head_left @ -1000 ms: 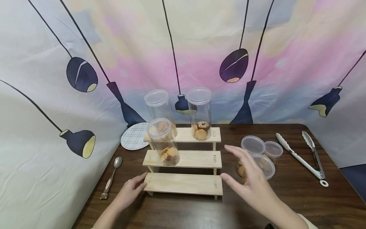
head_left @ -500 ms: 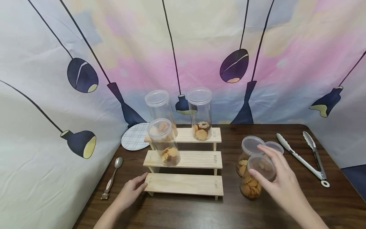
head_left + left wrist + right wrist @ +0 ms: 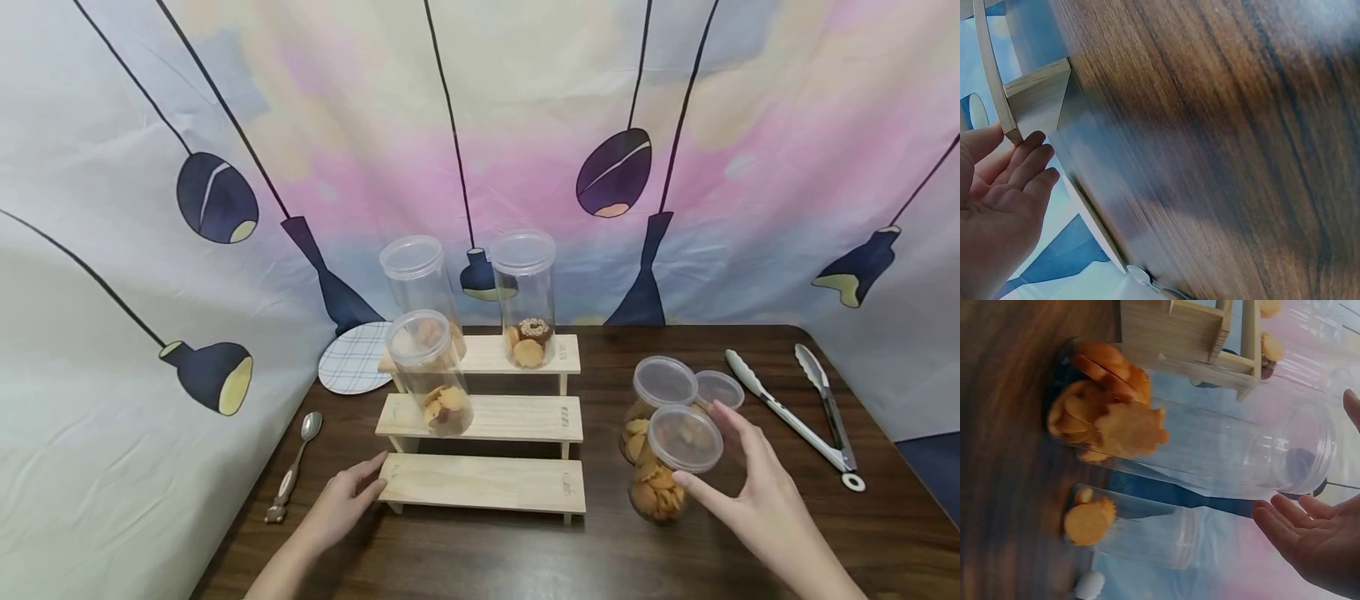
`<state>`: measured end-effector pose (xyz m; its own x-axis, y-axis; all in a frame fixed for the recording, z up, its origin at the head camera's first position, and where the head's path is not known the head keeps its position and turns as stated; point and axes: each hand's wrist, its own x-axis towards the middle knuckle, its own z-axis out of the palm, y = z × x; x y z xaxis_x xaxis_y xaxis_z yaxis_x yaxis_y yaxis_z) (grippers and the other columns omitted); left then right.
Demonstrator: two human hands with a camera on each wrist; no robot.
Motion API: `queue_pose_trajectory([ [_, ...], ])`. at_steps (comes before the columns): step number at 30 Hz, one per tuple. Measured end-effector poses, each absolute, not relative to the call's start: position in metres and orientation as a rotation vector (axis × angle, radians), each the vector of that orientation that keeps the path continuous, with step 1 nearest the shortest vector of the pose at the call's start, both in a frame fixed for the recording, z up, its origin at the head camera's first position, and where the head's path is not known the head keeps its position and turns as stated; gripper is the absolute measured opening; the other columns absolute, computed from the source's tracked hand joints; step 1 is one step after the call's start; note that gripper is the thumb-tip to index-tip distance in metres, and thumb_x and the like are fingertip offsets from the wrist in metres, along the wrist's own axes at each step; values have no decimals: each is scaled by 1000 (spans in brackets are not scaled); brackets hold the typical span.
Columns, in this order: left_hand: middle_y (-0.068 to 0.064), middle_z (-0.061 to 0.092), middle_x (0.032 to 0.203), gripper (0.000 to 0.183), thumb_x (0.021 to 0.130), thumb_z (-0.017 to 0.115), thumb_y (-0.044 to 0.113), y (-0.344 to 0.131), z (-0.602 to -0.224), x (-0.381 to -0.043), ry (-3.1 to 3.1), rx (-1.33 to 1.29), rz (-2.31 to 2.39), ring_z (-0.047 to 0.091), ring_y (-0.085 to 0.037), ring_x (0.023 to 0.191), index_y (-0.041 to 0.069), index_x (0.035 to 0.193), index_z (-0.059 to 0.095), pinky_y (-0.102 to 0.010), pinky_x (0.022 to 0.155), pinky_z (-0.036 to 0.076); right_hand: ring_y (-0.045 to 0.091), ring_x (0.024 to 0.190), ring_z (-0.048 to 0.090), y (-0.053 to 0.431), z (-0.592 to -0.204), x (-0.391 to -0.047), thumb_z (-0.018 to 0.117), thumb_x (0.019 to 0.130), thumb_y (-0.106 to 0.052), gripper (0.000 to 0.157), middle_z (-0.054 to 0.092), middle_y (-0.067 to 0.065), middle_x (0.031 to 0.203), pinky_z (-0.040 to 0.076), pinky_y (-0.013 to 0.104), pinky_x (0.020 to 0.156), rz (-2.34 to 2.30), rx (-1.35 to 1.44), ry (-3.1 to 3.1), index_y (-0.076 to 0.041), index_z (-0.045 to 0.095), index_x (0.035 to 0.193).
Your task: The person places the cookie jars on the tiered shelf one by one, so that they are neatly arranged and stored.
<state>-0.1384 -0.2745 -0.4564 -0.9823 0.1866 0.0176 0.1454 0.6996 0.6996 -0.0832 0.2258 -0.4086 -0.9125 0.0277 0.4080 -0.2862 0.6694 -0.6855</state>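
My left hand [image 3: 339,502] pinches the left end of the lowest step of a three-tier wooden display shelf [image 3: 480,483]. In the left wrist view the thumb lies over the board's end, with fingertips under it. My right hand [image 3: 761,487] is spread around the lid of a clear jar of cookies [image 3: 658,492] standing on the table. The right wrist view shows its fingertips beside the lid, with a gap. A second cookie jar [image 3: 637,427] stands behind that one, and a shorter jar [image 3: 722,388] behind to the right.
The shelf's middle step bears one tall cookie jar [image 3: 431,375]; on its top step stand a left jar [image 3: 415,258] and a right jar [image 3: 525,300]. Metal tongs [image 3: 795,421] lie at right. A spoon [image 3: 295,467] and a round checked mat [image 3: 356,358] are at left.
My right hand has moved right from beside the shelf and come down around the front jar's lid. The left hand stays at the lowest step.
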Motion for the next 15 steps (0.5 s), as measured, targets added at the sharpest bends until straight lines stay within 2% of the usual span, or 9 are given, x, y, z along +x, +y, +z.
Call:
queue_pose_trajectory([
  [2,-23,53,133,42,96,60,12,-274,-457,-138,2843,276,1160,48,-36,124,-8,133,52,-50,100,40,28,120,46,226,-412,-82,84,76,-25,96,39,13,143,28,-2,86,1136,192,-2528,-15,26,152],
  [5,-23,53,133,43,96,60,13,-274,-457,-138,2838,270,1162,48,-37,124,-8,133,52,-50,100,40,26,116,48,225,-415,-81,83,78,-28,95,41,13,139,31,-2,83,1142,171,-2567,-13,25,152],
  [10,-23,53,132,43,96,61,13,-275,-458,-139,2843,269,1156,49,-37,123,-7,133,52,-50,99,41,21,112,48,223,-417,-82,82,79,-29,92,47,12,133,34,-1,80,1119,132,-2579,-15,27,151],
  [15,-23,54,132,43,96,61,11,-276,-459,-140,2853,274,1153,50,-36,122,-7,133,52,-49,98,42,27,113,50,223,-418,-83,81,79,-29,90,49,13,133,34,-1,81,1128,110,-2571,-16,28,151],
])
